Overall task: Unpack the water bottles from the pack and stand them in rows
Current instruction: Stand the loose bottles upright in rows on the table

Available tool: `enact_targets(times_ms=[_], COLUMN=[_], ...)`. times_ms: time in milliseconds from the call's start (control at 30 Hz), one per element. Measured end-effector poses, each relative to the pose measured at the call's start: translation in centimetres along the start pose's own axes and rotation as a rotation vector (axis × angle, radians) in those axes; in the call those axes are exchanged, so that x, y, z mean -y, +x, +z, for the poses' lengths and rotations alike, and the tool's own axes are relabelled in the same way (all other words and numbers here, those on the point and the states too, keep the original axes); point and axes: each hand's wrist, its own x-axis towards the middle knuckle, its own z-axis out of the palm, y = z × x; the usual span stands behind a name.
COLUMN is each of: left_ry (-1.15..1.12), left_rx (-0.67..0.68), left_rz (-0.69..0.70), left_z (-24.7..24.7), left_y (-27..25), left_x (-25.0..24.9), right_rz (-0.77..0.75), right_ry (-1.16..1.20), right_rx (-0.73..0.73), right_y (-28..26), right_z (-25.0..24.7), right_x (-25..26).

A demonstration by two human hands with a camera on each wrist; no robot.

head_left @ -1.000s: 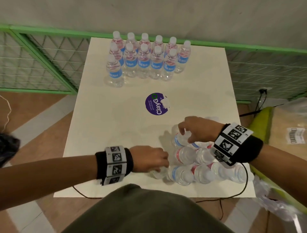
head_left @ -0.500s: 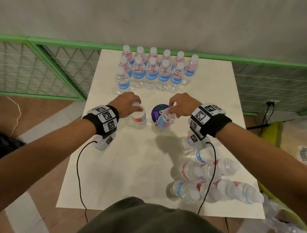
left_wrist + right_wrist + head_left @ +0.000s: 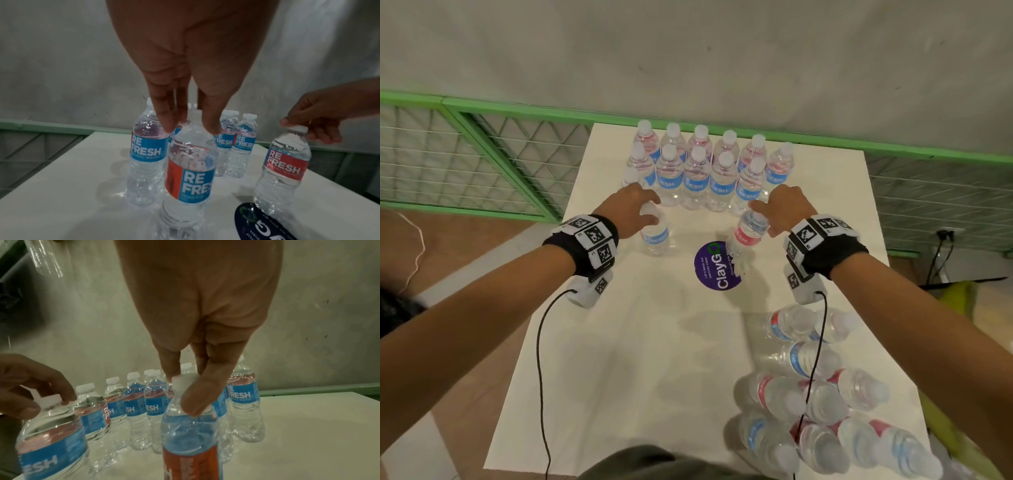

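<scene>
Two rows of standing water bottles fill the far end of the white table; one more stands alone at their left, partly behind my left hand. That hand pinches the cap end of an upright bottle just in front of the rows, its fingertips on the bottle. My right hand pinches the cap of a tilted bottle over the sticker; the right wrist view shows thumb and fingers on that cap. Several bottles lie heaped at the near right.
A purple round sticker marks the table's middle. Green mesh fencing and a grey wall stand behind the table. Black cables hang from both wrists. A yellow-green bag and clear plastic lie right of the table.
Both hands lifted a bottle each from the near-right heap and carried them forward across the table, now close to the standing rows.
</scene>
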Motion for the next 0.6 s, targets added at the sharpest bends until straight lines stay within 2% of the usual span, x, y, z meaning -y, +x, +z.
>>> enact_targets(times_ms=[167,367,500,600], left_ry=[0.032,0.008,0.003,-0.002], left_rx=[-0.02,-0.048,-0.047,-0.035], left_rz=[-0.031,-0.026,-0.032,-0.036], left_z=[-0.2,-0.3,-0.6,-0.7], left_y=[0.9,2.2,3.1,3.5], left_x=[-0.5,-1.2,-1.3,-1.4], right_rz=[-0.071,-0.139,-0.235,-0.235], right_ry=[0.158,0.089,0.011,0.026], right_rx=[0.062,0.052,0.06,0.062], right_y=[0.1,1.0,1.6,2.0], right_z=[-0.2,-1.3,-2.2,-2.4], right_x=[-0.1,-0.8,-2.0,-2.7])
